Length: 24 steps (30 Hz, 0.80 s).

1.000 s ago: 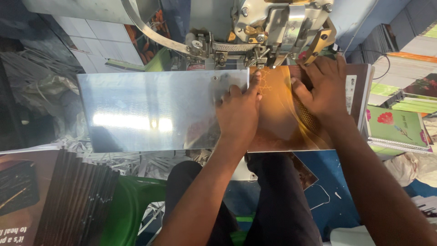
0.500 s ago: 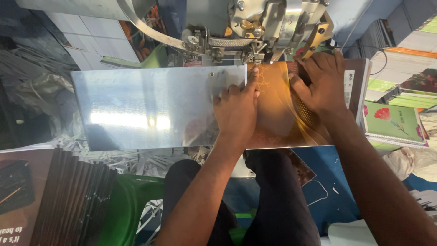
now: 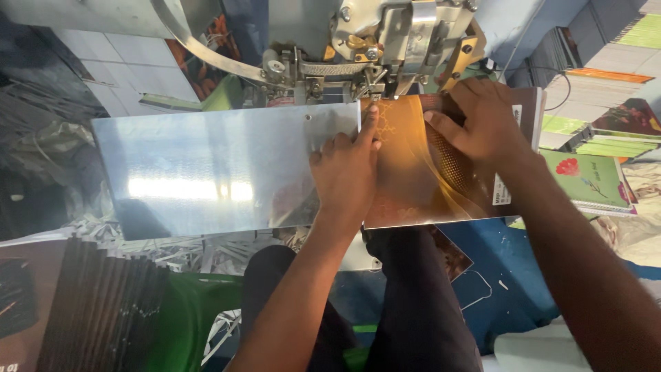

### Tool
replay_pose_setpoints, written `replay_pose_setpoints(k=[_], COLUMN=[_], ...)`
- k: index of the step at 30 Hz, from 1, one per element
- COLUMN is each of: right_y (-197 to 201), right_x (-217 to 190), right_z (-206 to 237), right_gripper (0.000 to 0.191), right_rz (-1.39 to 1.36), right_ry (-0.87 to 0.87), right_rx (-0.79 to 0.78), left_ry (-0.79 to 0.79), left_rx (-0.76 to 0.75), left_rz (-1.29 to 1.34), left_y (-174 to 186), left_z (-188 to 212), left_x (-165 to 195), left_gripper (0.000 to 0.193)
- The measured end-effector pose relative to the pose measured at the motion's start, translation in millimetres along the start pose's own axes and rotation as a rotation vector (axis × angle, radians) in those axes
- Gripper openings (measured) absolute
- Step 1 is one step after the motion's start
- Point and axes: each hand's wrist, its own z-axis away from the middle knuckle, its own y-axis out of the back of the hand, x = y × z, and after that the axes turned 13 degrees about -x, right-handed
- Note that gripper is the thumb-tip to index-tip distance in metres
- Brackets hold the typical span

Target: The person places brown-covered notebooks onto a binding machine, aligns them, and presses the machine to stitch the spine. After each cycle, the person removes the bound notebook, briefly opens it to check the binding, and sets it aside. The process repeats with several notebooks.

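Barely shifted since earlier: our left hand [image 3: 348, 172] lies flat, fingers spread, on the glossy orange booklet cover [image 3: 406, 172] by the steel plate's [image 3: 206, 172] right edge; right hand [image 3: 485, 124] presses flat too, gripping nothing.

A small bookbinding workshop: a heavy metal stitching machine [image 3: 385, 48] stands over a shiny steel desk [image 3: 206, 172], with paper trimmings [image 3: 193, 248] strewn beneath it. Finished green-covered notebooks [image 3: 592, 179] lie right of the right grip [image 3: 482, 124], and a stack of dark booklets [image 3: 96, 310] waits below-left of the left grip [image 3: 348, 169].
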Motion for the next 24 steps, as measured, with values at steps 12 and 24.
replay_pose_setpoints(k=[12, 24], right_y=[44.3, 35.5], right_x=[-6.0, -4.3], right_z=[-33.8, -19.6], right_gripper=[0.104, 0.117], right_rz=[-0.148, 0.009], right_ry=[-0.401, -0.355], right_rx=[-0.729, -0.602], left_ry=[0.008, -0.059], left_rx=[-0.021, -0.064], left_rz=[-0.01, -0.016], left_y=[-8.4, -17.8], left_z=[9.2, 25.5], left_x=[-13.7, -30.4], left_gripper=[0.058, 0.06])
